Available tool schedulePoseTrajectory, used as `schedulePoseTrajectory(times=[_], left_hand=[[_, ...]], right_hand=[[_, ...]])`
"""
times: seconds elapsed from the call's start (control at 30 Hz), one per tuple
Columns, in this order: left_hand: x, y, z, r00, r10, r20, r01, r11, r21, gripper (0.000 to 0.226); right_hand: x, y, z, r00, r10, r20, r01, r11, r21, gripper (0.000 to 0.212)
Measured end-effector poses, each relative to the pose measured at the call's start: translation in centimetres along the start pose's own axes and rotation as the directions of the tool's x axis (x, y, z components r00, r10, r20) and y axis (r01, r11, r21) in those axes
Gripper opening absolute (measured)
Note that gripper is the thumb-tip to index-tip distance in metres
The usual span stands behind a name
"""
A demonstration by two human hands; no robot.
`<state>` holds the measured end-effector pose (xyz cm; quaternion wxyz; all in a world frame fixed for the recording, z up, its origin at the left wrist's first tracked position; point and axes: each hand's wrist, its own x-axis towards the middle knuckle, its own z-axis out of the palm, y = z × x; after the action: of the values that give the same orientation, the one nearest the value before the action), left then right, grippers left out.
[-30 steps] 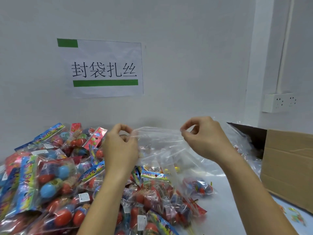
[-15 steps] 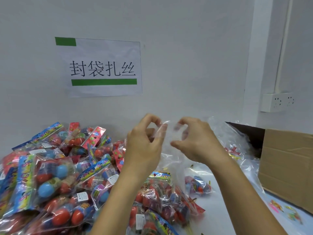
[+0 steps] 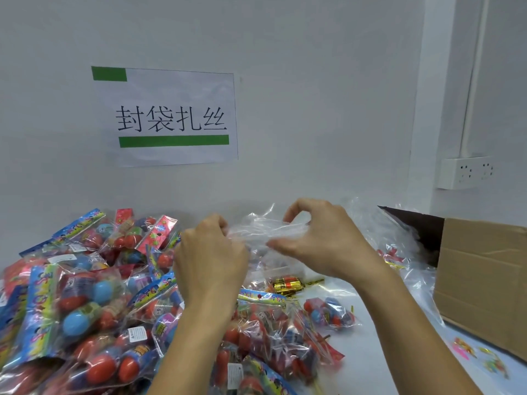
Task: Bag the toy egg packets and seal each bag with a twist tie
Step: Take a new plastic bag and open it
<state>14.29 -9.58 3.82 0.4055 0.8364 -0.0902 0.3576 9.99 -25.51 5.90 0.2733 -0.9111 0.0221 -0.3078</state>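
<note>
The clear bag (image 3: 265,232) stretches sideways between both hands above the packet pile (image 3: 85,303); the left hand (image 3: 209,260) pinches one end, the right hand (image 3: 322,240) pinches the other.

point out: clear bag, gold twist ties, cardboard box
clear bag (image 3: 265,229), head view, crumpled middle between the hands
gold twist ties (image 3: 286,285), head view, middle of bundle
cardboard box (image 3: 482,280), head view, near side wall
</note>
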Motion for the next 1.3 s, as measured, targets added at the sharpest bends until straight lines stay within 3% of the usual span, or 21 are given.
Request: schedulePoseTrajectory(times=[0.1,0.23,0.5,0.73,0.93,1.03,1.2,1.3], left_hand=[[0.4,0.3,0.0,0.992,0.044,0.119,-0.013,0.968,-0.251,0.017],[0.0,1.3,-0.1,0.964,0.115,0.240,0.018,0.871,-0.491,0.024],[-0.2,1.4,0.2,0.911,0.207,0.357,0.016,0.846,-0.533,0.030],[-0.2,1.6,0.2,0.885,0.246,0.395,0.036,0.811,-0.585,0.027],[-0.3,1.4,-0.3,0.838,0.295,0.460,0.084,0.762,-0.642,0.027],[-0.3,1.3,0.2,0.898,0.174,0.403,0.083,0.834,-0.546,0.033],[0.0,0.2,1.0,0.954,-0.111,0.279,0.233,0.858,-0.457,0.014],[0.2,-0.5,0.8,0.983,-0.180,0.033,0.183,0.970,-0.157,0.014]], right_hand=[[0.2,0.0,0.7,0.997,0.032,-0.065,-0.042,0.987,-0.157,0.048],[0.2,0.4,1.1,0.982,0.064,-0.178,-0.101,0.973,-0.206,0.058],[0.0,0.2,0.9,0.981,0.058,-0.183,-0.082,0.989,-0.125,0.055],[0.5,0.4,0.9,0.963,0.021,-0.268,-0.015,1.000,0.022,0.027],[0.6,0.4,0.8,0.935,-0.002,-0.356,0.017,0.999,0.038,0.020],[0.3,-0.2,0.5,0.943,0.006,-0.332,0.045,0.988,0.146,0.036],[0.0,-0.7,0.1,0.984,-0.071,-0.166,0.101,0.978,0.183,0.039],[-0.1,-0.5,0.1,0.994,-0.008,-0.114,0.018,0.995,0.094,0.040]])
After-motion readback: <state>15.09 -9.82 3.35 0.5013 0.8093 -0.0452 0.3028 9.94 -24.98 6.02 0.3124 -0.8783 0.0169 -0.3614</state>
